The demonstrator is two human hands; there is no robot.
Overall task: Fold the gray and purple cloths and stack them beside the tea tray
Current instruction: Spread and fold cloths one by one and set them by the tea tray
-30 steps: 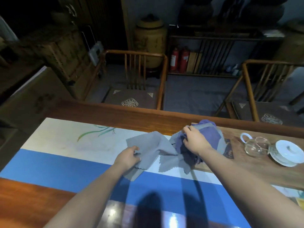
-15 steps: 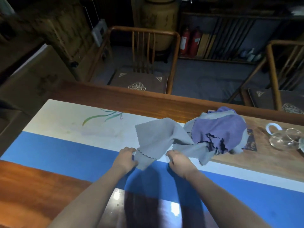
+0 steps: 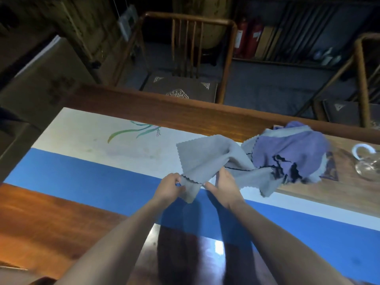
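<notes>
A gray cloth [image 3: 207, 159] with pinked edges is drawn out leftward from a rumpled heap over the blue and white table runner. My left hand [image 3: 169, 187] pinches its near corner. My right hand [image 3: 225, 187] grips the same cloth's near edge a little to the right. The heap behind it holds a purple cloth [image 3: 292, 151] on top of other gray cloth, partly lying on the wooden tea tray [image 3: 329, 192] at the right.
A glass pitcher with a white handle [image 3: 367, 163] stands on the tea tray's right end, cut by the frame edge. Wooden chairs [image 3: 185, 58] stand beyond the table's far edge. The runner [image 3: 92, 173] stretches to the left.
My right hand left the heap and came down to the gray cloth's near edge beside my left hand. The view has tilted down and shifted left.
</notes>
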